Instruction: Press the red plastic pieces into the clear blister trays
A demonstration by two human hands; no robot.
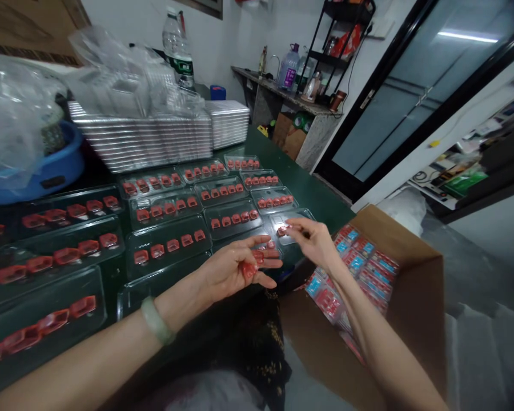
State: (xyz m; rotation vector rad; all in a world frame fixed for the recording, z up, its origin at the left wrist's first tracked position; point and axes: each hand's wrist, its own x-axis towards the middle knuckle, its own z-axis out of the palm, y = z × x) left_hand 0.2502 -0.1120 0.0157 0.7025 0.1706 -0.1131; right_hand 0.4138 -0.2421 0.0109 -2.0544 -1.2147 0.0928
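Note:
My left hand (235, 264), with a pale green bangle on its wrist, is turned palm up. Its half-curled fingers cradle several small red translucent pieces (251, 269). Thumb and fingers of my right hand (310, 238) are pinched on a small red piece (281, 230), held at a clear plastic tray (294, 235) near the table's right edge. Similar clear trays (167, 251) lie in rows on the dark green table (314, 194), most with a line of red pieces in them. My left hand and forearm hide parts of the nearest trays.
Stacked clear trays (154, 140) stand at the back, beside a blue basin (55, 174) and plastic bags (12, 114). An open cardboard box (420, 297) with red and blue packs (360, 262) stands below right. Beyond are a stone counter (300, 103) and a glass door (394, 97).

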